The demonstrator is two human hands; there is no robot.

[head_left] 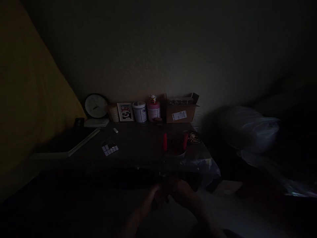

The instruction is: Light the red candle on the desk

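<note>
The room is very dark. My left hand (152, 195) and my right hand (182, 193) meet low in the view, below the front edge of a dark table (138, 145). Both seem closed around a small dark thing between them that I cannot make out. Their fingers are dim and blurred. On the table ahead of my hands stands a bowl (175, 147) with two red sticks (164, 141) rising from it.
Along the wall stand a round clock (96, 105), a framed picture (125, 111), a white tub (140, 111), a pink tub (154, 110) with a figurine, and a cardboard box (182, 110). A white card (110, 148) lies on the table. A pale plastic bag (250, 127) sits right.
</note>
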